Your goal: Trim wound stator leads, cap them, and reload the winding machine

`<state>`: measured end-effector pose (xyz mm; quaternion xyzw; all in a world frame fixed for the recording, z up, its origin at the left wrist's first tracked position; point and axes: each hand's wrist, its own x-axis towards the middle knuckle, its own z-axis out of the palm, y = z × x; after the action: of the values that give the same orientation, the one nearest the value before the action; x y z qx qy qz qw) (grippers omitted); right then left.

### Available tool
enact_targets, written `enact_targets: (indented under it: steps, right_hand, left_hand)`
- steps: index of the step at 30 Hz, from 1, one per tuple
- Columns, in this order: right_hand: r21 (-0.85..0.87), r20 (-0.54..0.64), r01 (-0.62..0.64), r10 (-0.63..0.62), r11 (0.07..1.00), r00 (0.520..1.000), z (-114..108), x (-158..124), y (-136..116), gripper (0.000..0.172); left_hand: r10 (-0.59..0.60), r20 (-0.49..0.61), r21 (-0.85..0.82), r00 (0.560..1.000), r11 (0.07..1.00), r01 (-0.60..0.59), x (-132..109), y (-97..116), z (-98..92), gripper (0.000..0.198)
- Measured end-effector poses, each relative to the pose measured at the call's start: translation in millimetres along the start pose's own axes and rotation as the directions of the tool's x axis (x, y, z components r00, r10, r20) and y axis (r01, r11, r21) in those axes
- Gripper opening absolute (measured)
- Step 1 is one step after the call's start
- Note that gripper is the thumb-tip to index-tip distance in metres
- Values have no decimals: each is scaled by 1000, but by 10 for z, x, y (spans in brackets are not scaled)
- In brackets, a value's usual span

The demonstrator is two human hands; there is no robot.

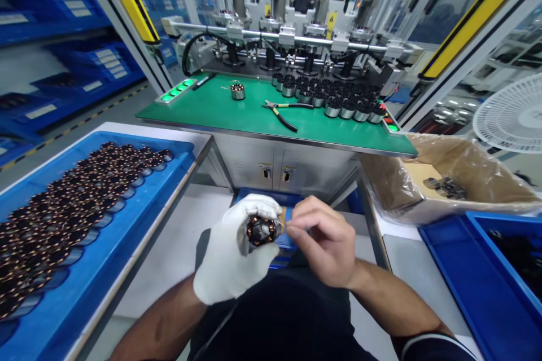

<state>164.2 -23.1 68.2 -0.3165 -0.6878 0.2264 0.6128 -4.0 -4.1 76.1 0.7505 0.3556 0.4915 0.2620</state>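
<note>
A wound stator (261, 231) with copper coils is held in the left hand (231, 254), which wears a white glove and is closed around it. The stator is kept in the air above the lap, below the front edge of the green desk (237, 115). The bare right hand (324, 242) is brought to the stator's right rim, with its fingertips (292, 229) pinched together there; what is pinched is too small to be told. Yellow-handled pliers (282, 114) are laid near the middle of the desk, a single stator (237, 90) stands behind them to the left, and a group of stators (334, 98) is gathered towards the far right corner. A blue tray (84, 293) filled with stators is placed at the left.
</note>
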Motion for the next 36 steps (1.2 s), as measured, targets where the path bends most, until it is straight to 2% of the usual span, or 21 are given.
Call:
enact_targets:
  steps: [3,6,8,10,12,14,16,17,19,21,22,24,25,26,28,31,33,36]
  right_hand:
    - [-12,-7,113,-113,994,994,8,-95,-31,12]
    - [57,89,176,-181,983,979,-60,-82,5,12]
    - [95,136,169,-181,981,974,-134,-13,51,14]
    - [113,190,153,-173,982,967,-208,93,95,23]
    - [126,304,155,-187,980,934,-261,215,124,29]
    - [143,434,192,-236,971,870,-289,323,131,24]
    - [157,500,258,-302,953,812,-296,387,114,17]
    - [153,505,294,-330,943,797,-295,397,96,16]
    - [86,471,360,-356,929,807,-289,375,45,13]
    - [-52,407,439,-383,897,829,-284,310,-24,9]
    - [-128,383,479,-403,868,831,-283,271,-60,7]
    - [-252,362,539,-438,804,823,-276,191,-126,4]
    - [-299,350,553,-450,778,822,-269,154,-153,4]
    - [-340,333,553,-452,761,827,-259,120,-173,5]
    - [-403,278,536,-459,742,844,-225,65,-195,6]
    - [-454,200,494,-456,741,867,-149,0,-188,6]
    - [-453,141,447,-433,772,890,-83,-35,-167,6]
    - [-386,32,298,-310,873,950,23,-76,-129,6]
  left_hand:
    - [46,8,-27,999,999,-45,-29,28,0,32]
    - [66,35,-95,997,993,-63,-48,36,-27,34]
    - [27,74,-175,997,984,-14,-38,35,-49,33]
    - [-68,164,-278,984,954,113,-12,35,-59,32]
    - [-186,309,-357,933,886,295,17,30,-56,30]
    - [-273,472,-374,838,799,471,39,12,-44,28]
    - [-295,584,-367,756,734,571,51,-21,-36,21]
    - [-290,619,-369,730,713,596,53,-40,-36,18]
    - [-274,635,-397,722,687,609,51,-70,-43,19]
    - [-251,580,-419,775,723,548,37,-69,-53,23]
    - [-234,512,-409,826,780,474,24,-54,-55,24]
    - [-159,299,-291,941,924,249,-16,-6,-46,25]
    - [-99,183,-187,978,973,133,-42,18,-35,26]
    - [-31,79,-78,996,996,37,-69,37,-21,28]
    - [89,-47,84,995,993,-85,-118,48,10,34]
    - [190,-111,202,976,965,-165,-156,10,51,40]
    - [217,-129,225,968,957,-185,-165,-21,75,43]
    - [215,-166,162,962,969,-188,-185,-43,119,45]
